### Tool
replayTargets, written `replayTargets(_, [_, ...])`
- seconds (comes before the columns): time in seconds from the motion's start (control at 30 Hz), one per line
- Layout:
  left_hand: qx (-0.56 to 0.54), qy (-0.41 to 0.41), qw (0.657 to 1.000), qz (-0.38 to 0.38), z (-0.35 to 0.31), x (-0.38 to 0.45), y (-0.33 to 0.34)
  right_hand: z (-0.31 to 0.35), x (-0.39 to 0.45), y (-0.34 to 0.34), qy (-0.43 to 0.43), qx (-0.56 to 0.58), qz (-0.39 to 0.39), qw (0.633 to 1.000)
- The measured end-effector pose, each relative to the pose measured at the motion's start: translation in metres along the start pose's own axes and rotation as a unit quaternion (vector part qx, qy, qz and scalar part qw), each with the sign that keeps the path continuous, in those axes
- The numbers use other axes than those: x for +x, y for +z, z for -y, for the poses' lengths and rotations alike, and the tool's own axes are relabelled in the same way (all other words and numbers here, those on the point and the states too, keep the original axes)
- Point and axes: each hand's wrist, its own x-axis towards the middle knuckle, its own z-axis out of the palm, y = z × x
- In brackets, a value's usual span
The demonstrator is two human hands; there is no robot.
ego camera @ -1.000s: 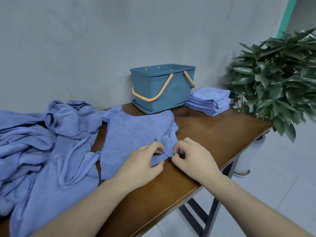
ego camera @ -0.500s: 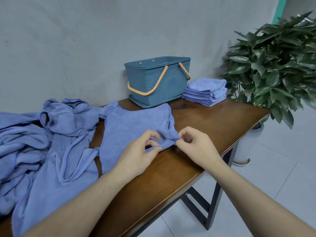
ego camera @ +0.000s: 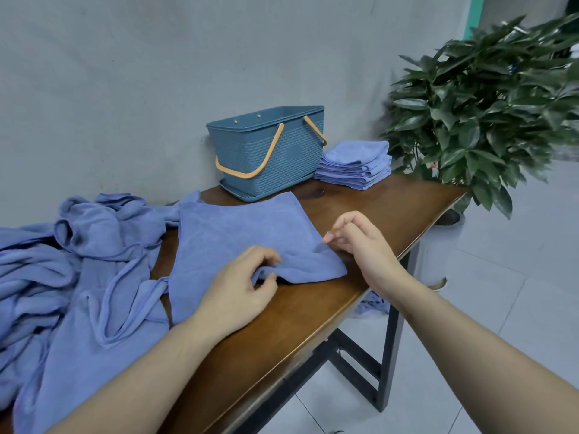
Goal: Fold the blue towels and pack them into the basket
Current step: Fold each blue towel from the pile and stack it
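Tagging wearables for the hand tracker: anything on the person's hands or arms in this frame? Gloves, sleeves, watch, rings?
Nothing worn that shows. Left hand and right hand are bare, no gloves, no rings visible. Both forearms are uncovered as far as the frame edge: no sleeves, watch, bands or markings. Nails are short as far as they show. Upper arms are out of view.

We have only the head view, looking forward and down from above our hands. The left hand and right hand sit close below, the wall beyond them.
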Motion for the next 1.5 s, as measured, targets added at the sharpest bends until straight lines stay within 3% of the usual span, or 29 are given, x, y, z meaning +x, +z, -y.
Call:
replayTargets(0.13, [0.100, 0.044, 0.992, 0.060, 0.000, -0.003, 0.001, -0.011, -0.018, 0.000, -0.096, -0.209, 0.033, 0.973])
replayTargets(0.23, [0.123, 0.041, 0.990, 0.051, 0.004, -0.002, -0.002, -0.027, -0.032, -0.007, -0.179, -0.427, 0.058, 0.885])
replayTargets(0.33, [0.153, 0.039, 0.986, 0.047, 0.009, -0.003, -0.008, -0.032, -0.028, -0.017, -0.173, -0.429, 0.083, 0.883])
replayTargets(0.6, [0.230, 0.042, 0.970, 0.063, 0.016, -0.025, -0.035, -0.026, -0.008, -0.053, -0.300, -0.507, 0.131, 0.797])
replayTargets(0.77, [0.216, 0.018, 0.973, 0.081, 0.014, -0.056, -0.058, -0.025, -0.011, -0.078, -0.324, -0.451, 0.170, 0.814])
replayTargets(0.9, [0.156, 0.024, 0.986, 0.055, 0.011, -0.073, -0.060, -0.024, -0.017, -0.075, -0.320, -0.459, 0.217, 0.800])
replayTargets(1.13, [0.033, 0.007, 0.995, 0.095, 0.008, -0.074, -0.065, -0.014, -0.027, -0.054, -0.336, -0.462, 0.236, 0.786])
replayTargets(1.23, [0.061, 0.024, 0.994, 0.087, 0.015, -0.075, -0.073, -0.007, -0.034, -0.038, -0.372, -0.465, 0.245, 0.765])
replayTargets(1.33, [0.089, 0.005, 0.988, 0.124, 0.020, -0.082, -0.080, -0.003, -0.036, -0.021, -0.342, -0.488, 0.281, 0.752])
replayTargets(1.5, [0.053, 0.013, 0.991, 0.120, 0.015, -0.088, -0.082, -0.003, -0.027, -0.011, -0.291, -0.465, 0.299, 0.780])
